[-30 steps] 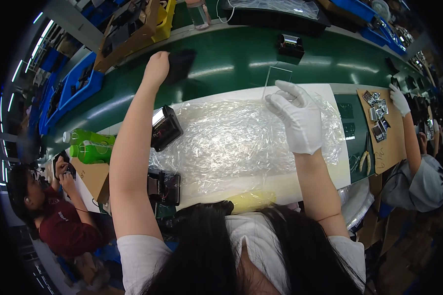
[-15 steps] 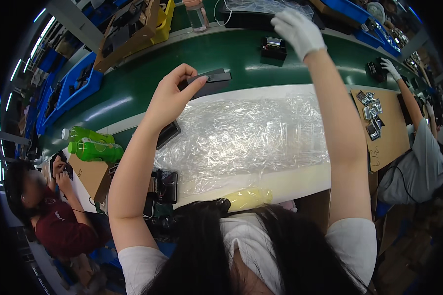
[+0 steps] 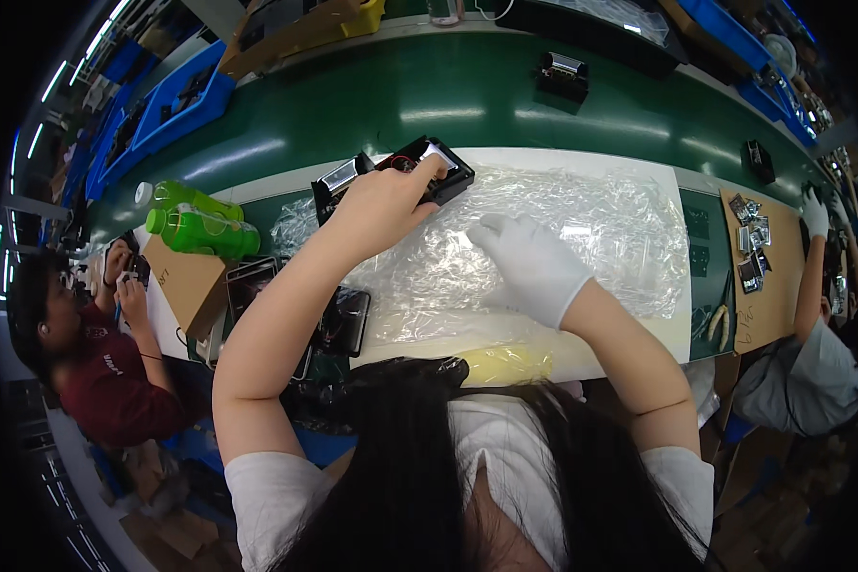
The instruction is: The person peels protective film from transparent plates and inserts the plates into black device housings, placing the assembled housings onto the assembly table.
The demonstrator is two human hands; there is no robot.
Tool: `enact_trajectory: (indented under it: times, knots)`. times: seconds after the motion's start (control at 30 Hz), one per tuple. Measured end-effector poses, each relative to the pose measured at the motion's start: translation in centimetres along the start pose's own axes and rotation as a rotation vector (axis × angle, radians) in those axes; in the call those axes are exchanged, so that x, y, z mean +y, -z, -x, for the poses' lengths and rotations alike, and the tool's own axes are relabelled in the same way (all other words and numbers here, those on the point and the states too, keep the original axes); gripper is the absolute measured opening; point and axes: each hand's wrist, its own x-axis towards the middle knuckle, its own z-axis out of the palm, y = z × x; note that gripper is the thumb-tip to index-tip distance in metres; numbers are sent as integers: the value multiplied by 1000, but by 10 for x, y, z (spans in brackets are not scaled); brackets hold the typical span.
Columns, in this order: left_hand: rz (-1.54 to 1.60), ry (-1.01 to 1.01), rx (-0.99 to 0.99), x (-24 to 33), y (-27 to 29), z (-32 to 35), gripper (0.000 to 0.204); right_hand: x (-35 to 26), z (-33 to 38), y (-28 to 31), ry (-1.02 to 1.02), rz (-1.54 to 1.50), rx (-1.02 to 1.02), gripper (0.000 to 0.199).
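Note:
My bare left hand (image 3: 381, 208) lies over an open black housing (image 3: 459, 177), its index finger bent onto the housing's inner side and the thumb near the front edge. A red wire and a pale part show inside. Beside the wrist, a black piece with a silver panel (image 3: 339, 175) sticks out; my hand hides whether it is joined to the housing. My right hand (image 3: 534, 265), in a white glove, hovers over or rests on clear crinkled plastic film (image 3: 591, 205), holding nothing, with thumb and fingers apart.
A black device with a silver top (image 3: 562, 78) sits on the green belt (image 3: 372, 95). Green bottles (image 3: 205, 234) and a cardboard box (image 3: 183, 286) stand left. Silver parts lie on cardboard (image 3: 777, 248) at right. Co-workers sit on both sides.
My right hand has come back from the far belt to the film. The left hand, earlier gripping a flat dark piece, has come lower and is now on the open black housing. The view has shifted.

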Motion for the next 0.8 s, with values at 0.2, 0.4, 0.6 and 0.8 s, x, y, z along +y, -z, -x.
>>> enact_trajectory:
  times: [0.2,0.4,0.6,0.8]
  knots:
    - [43,-28,13,-3,-1,1,34,-4,-2,-17,-78,95,217,36]
    - [41,6,-8,-1,-2,1,30,-4,23,7,229,2,122,17]
    - [358,25,221,-1,7,-6,13,-16,50,30,-406,-1235,322,6]
    - [1336,147,313,9,22,-19,26,-13,24,37,-497,-1507,584,10]
